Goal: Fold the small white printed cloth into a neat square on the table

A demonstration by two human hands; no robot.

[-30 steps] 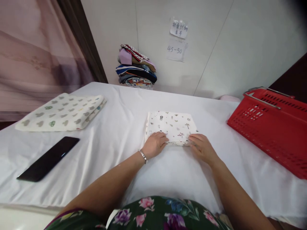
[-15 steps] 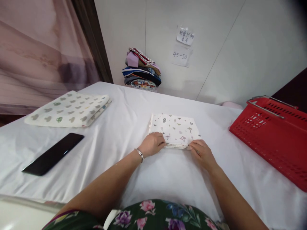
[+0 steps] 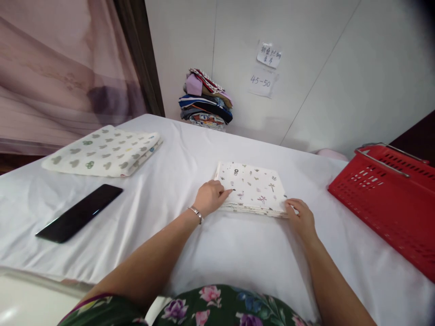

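Note:
In the head view a folded white cloth (image 3: pixel 253 183), printed with small plants and animals, lies flat on the white-covered table, its layered edge facing me. My left hand (image 3: pixel 211 197) grips its left front corner, with the thumb on top and the other fingers at the side, partly hidden. At the right front corner, my right hand (image 3: pixel 301 217) pinches the cloth between thumb and fingers.
Another folded cloth (image 3: pixel 102 151) with a grey mushroom-like print lies at the left, behind a black phone-like slab (image 3: pixel 81 213). A red basket (image 3: pixel 390 199) with metal handles stands at the right. Stacked fabrics (image 3: pixel 207 99) rise beyond the table's far edge, against the wall.
Both hands have moved apart along the cloth's front edge to its corners, the left hand leftward and the right hand rightward. More of the layered front edge shows. The camera view has shifted slightly.

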